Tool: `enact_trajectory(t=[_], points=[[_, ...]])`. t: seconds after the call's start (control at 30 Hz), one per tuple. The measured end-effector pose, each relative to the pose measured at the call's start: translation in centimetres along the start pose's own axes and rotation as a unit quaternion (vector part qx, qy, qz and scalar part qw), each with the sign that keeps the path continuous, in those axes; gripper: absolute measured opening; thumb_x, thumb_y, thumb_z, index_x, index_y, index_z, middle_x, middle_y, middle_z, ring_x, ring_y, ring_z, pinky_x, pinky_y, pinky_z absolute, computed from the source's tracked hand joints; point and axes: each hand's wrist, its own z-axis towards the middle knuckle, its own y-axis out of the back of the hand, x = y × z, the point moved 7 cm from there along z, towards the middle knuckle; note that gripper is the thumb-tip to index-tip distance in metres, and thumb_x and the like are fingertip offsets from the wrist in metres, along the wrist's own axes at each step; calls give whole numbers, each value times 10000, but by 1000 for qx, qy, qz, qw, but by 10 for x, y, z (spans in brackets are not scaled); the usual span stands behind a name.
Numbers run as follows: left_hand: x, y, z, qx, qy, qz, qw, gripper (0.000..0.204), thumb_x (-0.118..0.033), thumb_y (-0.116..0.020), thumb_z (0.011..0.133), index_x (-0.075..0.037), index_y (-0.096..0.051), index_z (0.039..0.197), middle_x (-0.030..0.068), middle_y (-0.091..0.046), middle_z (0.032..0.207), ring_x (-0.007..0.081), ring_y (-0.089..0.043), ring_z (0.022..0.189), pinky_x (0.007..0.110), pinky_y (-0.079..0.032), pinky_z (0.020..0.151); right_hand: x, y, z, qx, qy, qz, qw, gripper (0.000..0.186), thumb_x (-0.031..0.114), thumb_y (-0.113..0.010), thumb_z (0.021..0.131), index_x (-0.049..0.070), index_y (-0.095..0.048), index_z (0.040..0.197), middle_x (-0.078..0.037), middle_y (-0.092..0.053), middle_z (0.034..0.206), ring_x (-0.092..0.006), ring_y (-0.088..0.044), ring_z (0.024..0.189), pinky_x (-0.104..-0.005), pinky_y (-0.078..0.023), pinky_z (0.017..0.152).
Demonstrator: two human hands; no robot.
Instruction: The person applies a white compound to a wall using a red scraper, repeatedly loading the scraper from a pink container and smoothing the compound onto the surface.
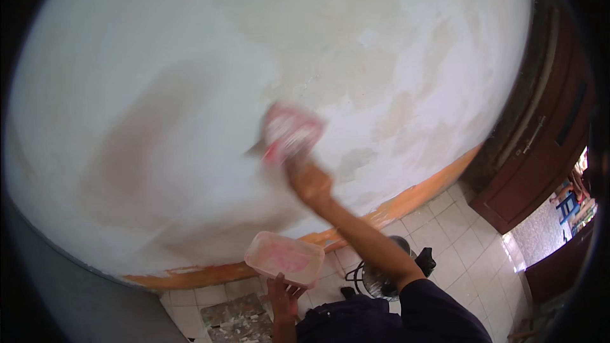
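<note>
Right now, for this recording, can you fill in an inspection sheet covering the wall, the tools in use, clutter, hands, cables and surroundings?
Surface: patchy white plastered wall with an orange band along its base; bare beige patches to the upper right.
Job's things: blurred pink-and-white flat trowel pressed to the wall; shallow translucent pink-smeared plastic tub.
Clutter: black wire-framed round object on the white tiled floor.
Hands: right hand grips the trowel; left hand supports the tub from below.
Cables: nothing seen.
Surroundings: dark brown wooden door at right; bright opening beyond it.
</note>
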Motion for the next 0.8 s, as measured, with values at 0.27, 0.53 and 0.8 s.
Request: enact_trajectory(t=[0.27, 0.53, 0.8], points=[[0, 8, -7, -33, 9, -1, 999, 734, -438, -654, 799, -116, -313, 1363, 169, -486, 1208, 356, -557, 1047, 500, -541, 786, -89, 105, 64, -23, -150, -258, 954, 152, 108, -677, 802, 71, -687, 949, -75, -685, 861, -207, -655, 693, -295, -519, 559], [-9, -13, 6, -1, 5, 5, 1000, 714, -430, -659, 799, -128, -328, 1355, 164, -468, 1232, 353, -553, 1049, 489, -537, 772, -12, 11, 3, -28, 40, -13, 999, 186, 18, -662, 739, 15, -673, 925, -148, -669, 988, -272, -669, 907, -334, -563, 659], [-12, -1, 4, -22, -14, -8, 1000, 691, -430, -669, 791, -130, -362, 1332, 162, -469, 1231, 358, -566, 1032, 486, -546, 751, -60, 68, 74, 28, -71, -157, 985, 120, 121, -690, 785, 53, -678, 883, -63, -688, 863, -175, -647, 695, -290, -527, 577]])
